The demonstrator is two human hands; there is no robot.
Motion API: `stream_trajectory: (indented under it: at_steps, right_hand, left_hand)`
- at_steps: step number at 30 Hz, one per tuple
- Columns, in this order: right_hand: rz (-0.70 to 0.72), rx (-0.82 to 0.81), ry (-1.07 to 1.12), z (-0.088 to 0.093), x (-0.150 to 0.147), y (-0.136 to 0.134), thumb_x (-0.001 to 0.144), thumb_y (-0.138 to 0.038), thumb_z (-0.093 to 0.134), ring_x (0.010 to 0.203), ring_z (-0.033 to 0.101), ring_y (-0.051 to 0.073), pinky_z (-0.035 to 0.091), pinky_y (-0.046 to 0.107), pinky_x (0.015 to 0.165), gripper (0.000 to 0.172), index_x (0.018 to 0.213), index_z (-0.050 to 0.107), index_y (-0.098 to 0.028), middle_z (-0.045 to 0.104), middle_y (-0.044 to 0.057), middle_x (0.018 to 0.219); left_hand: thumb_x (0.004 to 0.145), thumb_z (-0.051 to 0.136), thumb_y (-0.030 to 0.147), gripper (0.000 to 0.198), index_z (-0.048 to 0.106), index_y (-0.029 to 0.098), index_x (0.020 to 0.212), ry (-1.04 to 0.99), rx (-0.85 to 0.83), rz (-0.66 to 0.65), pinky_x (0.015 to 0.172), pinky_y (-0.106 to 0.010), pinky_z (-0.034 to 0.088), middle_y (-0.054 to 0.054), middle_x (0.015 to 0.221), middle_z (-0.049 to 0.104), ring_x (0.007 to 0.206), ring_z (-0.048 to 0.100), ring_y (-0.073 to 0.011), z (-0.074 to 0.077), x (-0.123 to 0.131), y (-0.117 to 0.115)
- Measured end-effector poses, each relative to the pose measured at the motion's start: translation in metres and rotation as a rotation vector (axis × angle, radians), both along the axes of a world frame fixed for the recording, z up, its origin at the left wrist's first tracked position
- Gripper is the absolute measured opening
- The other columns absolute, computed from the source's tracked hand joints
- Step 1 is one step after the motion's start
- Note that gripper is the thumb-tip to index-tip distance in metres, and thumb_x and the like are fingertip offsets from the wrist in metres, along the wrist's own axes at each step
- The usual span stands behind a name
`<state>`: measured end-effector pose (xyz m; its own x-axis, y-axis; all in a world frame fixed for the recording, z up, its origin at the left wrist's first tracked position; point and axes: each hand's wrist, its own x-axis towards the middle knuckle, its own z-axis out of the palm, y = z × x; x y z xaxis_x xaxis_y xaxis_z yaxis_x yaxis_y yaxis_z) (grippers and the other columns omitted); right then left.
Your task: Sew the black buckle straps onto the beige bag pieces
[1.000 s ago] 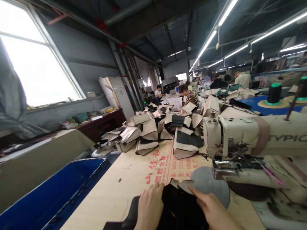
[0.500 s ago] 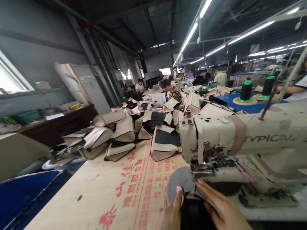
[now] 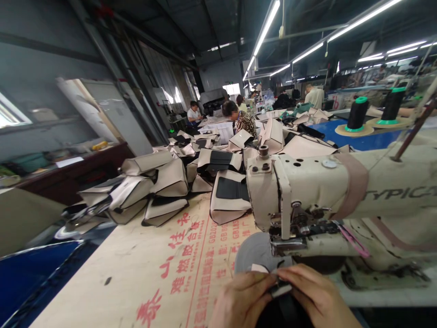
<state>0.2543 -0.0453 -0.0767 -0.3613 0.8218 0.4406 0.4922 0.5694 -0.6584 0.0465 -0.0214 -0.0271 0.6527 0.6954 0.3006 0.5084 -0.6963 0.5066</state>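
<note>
Just in front of the sewing machine (image 3: 314, 187), both hands pinch the upper edge of a black and beige bag piece (image 3: 283, 312). My left hand (image 3: 239, 296) grips the edge from the left, with a small beige flap showing above its fingers. My right hand (image 3: 314, 291) holds it from the right, fingertips close to the left hand's. Most of the piece hangs dark below the hands and runs out of the frame. A grey round disc (image 3: 249, 253) lies behind the hands, beside the machine's narrow arm and presser foot.
Several beige and black bags (image 3: 170, 177) are heaped across the back of the plywood table (image 3: 136, 255), which bears red print. Black thread cones (image 3: 357, 114) stand behind the machine. A blue bin (image 3: 37, 269) is at the left. Other people (image 3: 246, 120) sit further back.
My left hand has come up and in, closer to my right hand, and now pinches the piece's top edge. The view has shifted slightly right and down.
</note>
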Motion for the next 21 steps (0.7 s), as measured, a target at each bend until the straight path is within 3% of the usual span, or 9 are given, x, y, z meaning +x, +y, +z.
stream_trajectory:
  at_steps: [6,11,16,21]
  right_hand:
    - [0.067,-0.038,0.009,0.011,-0.01,0.011,0.091,-0.02,0.041,0.1,0.048,0.013,0.041,0.023,0.088,0.026,0.116,0.046,-0.023,0.052,0.003,0.108]
    - [0.158,0.033,-0.052,0.01,-0.008,0.011,0.09,-0.015,0.037,0.097,0.05,0.015,0.044,0.023,0.085,0.025,0.113,0.048,-0.018,0.056,0.006,0.104]
    - [0.195,0.028,-0.115,0.008,-0.001,0.009,0.092,-0.02,0.033,0.085,0.055,0.016,0.047,0.024,0.076,0.022,0.103,0.052,-0.015,0.06,0.007,0.089]
    - [0.19,0.004,-0.07,0.008,0.001,0.009,0.093,-0.025,0.034,0.082,0.056,0.016,0.047,0.025,0.074,0.023,0.098,0.054,-0.015,0.06,0.007,0.084]
  left_hand:
    - [0.086,0.045,0.019,0.029,0.055,0.026,0.112,0.098,-0.072,-0.046,0.081,-0.022,0.047,-0.002,0.101,0.064,0.091,0.058,-0.0127,0.017,-0.013,0.019]
    - [0.087,0.042,0.02,0.028,0.056,0.025,0.111,0.103,-0.191,-0.139,0.08,-0.021,0.045,-0.002,0.099,0.063,0.091,0.057,-0.0121,0.021,-0.014,0.021]
    - [0.085,0.047,0.023,0.022,0.055,0.024,0.106,0.087,-0.16,-0.187,0.08,-0.022,0.044,-0.001,0.099,0.063,0.091,0.056,-0.0132,0.013,-0.007,0.012]
    - [0.084,0.049,0.016,0.016,0.049,0.021,0.099,-0.007,-0.088,0.011,0.074,-0.021,0.045,-0.001,0.089,0.061,0.083,0.056,-0.0111,-0.006,0.001,0.006]
